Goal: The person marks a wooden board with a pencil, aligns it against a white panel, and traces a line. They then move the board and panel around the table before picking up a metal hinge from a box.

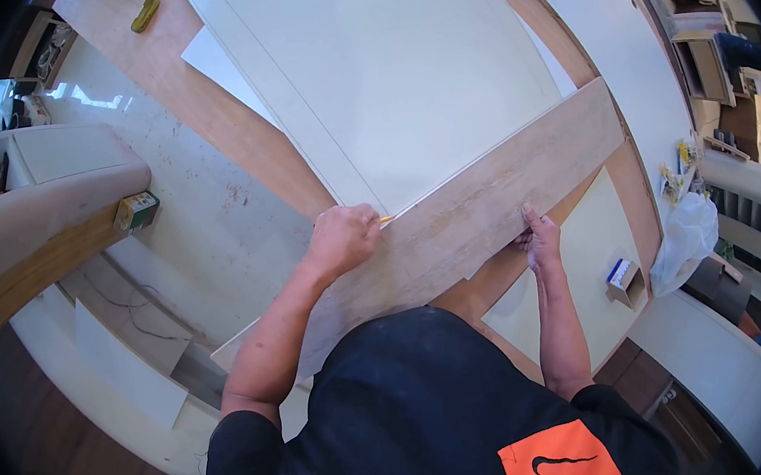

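Note:
In the head view, my left hand [344, 239] is closed around a thin yellow pencil [386, 220], whose end shows at the upper long edge of a wooden board [487, 194]. This board lies slantwise across a large white panel [392, 79] with a thin line along its left side. My right hand [540, 237] pinches the board's lower edge, thumb on top and fingers partly hidden underneath.
A yellow-handled tool [146, 14] lies at the upper left. On a pale sheet at the right stands a small open box [625, 282]. A plastic bag [685, 238] hangs by the table's right edge. A green box [136, 211] is at the left.

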`<action>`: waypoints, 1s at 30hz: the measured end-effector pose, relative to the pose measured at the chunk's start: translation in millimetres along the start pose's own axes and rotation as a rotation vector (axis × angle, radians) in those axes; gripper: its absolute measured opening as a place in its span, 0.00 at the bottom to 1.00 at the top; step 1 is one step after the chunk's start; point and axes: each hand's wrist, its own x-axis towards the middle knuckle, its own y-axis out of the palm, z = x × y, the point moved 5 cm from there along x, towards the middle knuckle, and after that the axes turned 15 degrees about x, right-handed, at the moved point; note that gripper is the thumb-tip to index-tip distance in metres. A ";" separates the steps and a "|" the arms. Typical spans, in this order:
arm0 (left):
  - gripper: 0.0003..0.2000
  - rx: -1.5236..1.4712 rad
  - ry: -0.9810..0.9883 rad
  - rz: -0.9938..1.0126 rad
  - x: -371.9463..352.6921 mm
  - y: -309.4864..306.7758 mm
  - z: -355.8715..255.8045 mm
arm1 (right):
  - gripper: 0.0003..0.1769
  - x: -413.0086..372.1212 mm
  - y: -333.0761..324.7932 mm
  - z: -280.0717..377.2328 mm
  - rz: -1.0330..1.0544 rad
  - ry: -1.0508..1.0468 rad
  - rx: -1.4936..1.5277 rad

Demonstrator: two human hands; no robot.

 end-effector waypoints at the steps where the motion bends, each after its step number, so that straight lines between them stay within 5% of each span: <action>1: 0.09 -0.026 0.007 -0.005 0.0 -0.5 1.5 | 0.25 0.8 -0.5 -0.8 -0.001 -0.003 0.001; 18: 0.10 -0.050 -0.002 -0.065 -6.5 4.9 4.3 | 0.26 3.5 -4.3 -5.5 0.005 -0.012 0.026; 30: 0.08 0.031 0.060 -0.030 50.3 17.8 -51.5 | 0.26 0.4 -2.3 -1.5 -0.038 0.000 0.005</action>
